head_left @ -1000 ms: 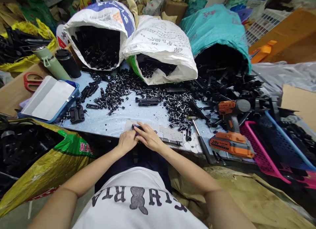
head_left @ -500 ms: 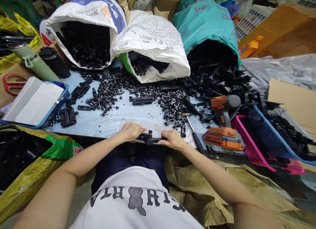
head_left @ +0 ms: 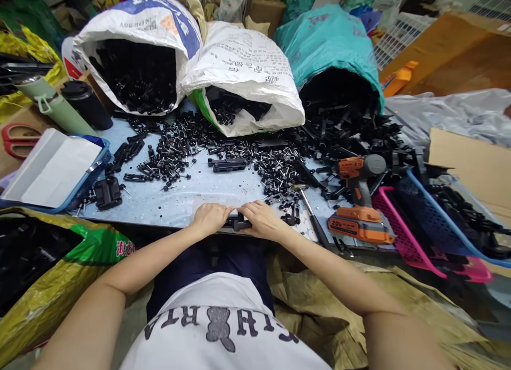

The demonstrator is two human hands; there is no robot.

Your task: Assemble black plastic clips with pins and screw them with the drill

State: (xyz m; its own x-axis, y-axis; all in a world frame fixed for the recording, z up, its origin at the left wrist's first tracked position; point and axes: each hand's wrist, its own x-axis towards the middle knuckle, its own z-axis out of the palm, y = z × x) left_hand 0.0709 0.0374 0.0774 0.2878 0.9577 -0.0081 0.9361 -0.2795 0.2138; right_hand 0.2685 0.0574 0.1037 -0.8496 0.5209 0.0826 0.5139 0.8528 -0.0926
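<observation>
At the front edge of the blue table, my left hand (head_left: 213,218) is closed round the left end of a long black plastic part (head_left: 238,222). My right hand (head_left: 261,219) grips the same part close beside it, thumb and fingers near a raised black piece at the part's middle. The two hands' fingertips almost meet above it. Much of the part is hidden under my fingers; its right end shows past my right hand. Another black assembled part (head_left: 229,164) lies flat on the table beyond my hands, beside heaps of small black pieces with metal pins (head_left: 275,173).
A hammer (head_left: 313,215) and an orange cordless drill (head_left: 359,199) lie to the right, before pink (head_left: 403,231) and blue baskets (head_left: 439,215). Three sacks of black parts, one teal (head_left: 331,40), line the back. A blue tray (head_left: 59,202) and tumblers (head_left: 88,104) stand left.
My right hand has moved left along the black part toward my left hand, and its fingers now lie over the part's middle. The left hand stays in nearly the same place.
</observation>
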